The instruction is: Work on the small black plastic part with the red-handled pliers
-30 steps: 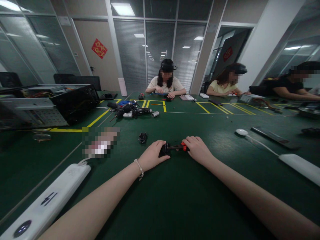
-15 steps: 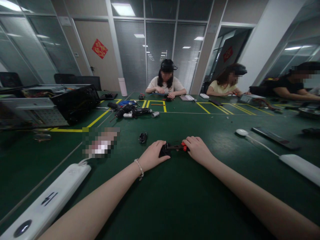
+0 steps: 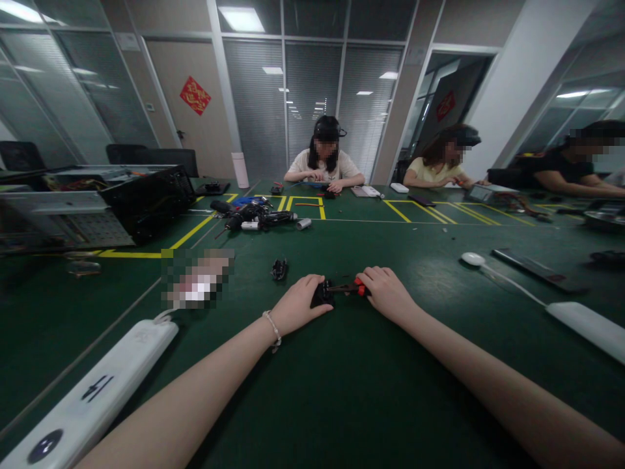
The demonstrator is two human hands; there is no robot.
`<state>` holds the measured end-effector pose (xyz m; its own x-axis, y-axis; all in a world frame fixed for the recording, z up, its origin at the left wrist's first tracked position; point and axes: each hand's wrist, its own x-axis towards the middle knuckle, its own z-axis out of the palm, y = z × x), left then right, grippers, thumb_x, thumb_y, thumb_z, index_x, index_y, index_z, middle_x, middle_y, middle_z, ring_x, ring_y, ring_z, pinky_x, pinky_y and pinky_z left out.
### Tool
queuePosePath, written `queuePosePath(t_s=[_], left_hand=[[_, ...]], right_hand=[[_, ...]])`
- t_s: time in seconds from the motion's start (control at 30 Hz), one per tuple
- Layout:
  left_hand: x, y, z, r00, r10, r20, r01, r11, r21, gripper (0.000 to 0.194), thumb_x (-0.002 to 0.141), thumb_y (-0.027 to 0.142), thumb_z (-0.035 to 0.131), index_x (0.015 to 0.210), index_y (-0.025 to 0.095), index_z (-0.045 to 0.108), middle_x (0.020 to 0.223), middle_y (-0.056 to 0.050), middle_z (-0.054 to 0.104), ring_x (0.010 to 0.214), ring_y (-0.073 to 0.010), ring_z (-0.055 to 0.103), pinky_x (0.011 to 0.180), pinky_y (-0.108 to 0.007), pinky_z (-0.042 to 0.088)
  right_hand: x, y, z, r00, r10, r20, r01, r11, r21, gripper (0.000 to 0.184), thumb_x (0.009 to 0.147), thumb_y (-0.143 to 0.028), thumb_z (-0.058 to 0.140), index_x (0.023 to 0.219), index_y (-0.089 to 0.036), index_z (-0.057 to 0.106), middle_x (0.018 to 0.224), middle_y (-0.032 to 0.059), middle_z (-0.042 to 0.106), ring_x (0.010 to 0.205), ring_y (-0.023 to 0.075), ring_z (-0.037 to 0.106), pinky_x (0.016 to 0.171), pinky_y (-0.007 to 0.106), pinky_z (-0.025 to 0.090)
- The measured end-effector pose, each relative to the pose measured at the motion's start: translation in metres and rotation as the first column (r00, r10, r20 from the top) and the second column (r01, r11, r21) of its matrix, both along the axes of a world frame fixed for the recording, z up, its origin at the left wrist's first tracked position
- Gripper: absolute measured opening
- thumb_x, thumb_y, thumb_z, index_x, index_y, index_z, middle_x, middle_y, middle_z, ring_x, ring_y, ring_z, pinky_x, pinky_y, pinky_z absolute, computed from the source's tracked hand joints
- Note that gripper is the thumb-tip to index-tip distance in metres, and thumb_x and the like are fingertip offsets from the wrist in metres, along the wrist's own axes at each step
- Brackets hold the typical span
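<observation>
My left hand (image 3: 301,303) is closed around a small black part (image 3: 322,294) on the green table (image 3: 332,397), steadying it from the left. In my right hand (image 3: 383,284) are the red handles of a pair of long-nose pliers (image 3: 347,288). The pliers' dark jaws point left and reach the black part; whether they grip a piece of it I cannot tell. Behind my left hand lies another small black part with metal bits (image 3: 279,269), touched by neither hand.
A computer case (image 3: 146,202) stands at the left. White power banks or similar units (image 3: 92,391) lie at both sides. Beyond are a pile of tools and cables (image 3: 251,213), a small silver cylinder (image 3: 303,223), and a dark flat slab (image 3: 534,268). Several people sit across the table.
The pliers' jaws look slightly shifted against the black part. Both hands stay in nearly the same place.
</observation>
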<state>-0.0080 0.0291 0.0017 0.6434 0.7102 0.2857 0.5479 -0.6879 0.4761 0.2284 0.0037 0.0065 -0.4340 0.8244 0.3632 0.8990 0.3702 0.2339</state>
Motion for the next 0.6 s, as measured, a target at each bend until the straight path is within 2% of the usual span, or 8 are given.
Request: queuePosePath(t_s=[0.6], left_hand=[[0.0006, -0.0009, 0.0009, 1.0, -0.003, -0.004, 0.003, 1.0, 0.018, 0.053, 0.073, 0.042, 0.057, 0.117, 0.018, 0.039, 0.118, -0.01, 0.047, 0.107, -0.0238, 0.046, 0.091, -0.037, 0.037]], right_hand=[[0.0007, 0.0001, -0.0017, 1.0, -0.002, 0.004, 0.002, 1.0, 0.016, 0.035, 0.065, -0.01, 0.053, 0.1, -0.016, 0.053, 0.095, 0.0081, 0.056, 0.087, 0.0216, 0.048, 0.077, 0.034, 0.034]])
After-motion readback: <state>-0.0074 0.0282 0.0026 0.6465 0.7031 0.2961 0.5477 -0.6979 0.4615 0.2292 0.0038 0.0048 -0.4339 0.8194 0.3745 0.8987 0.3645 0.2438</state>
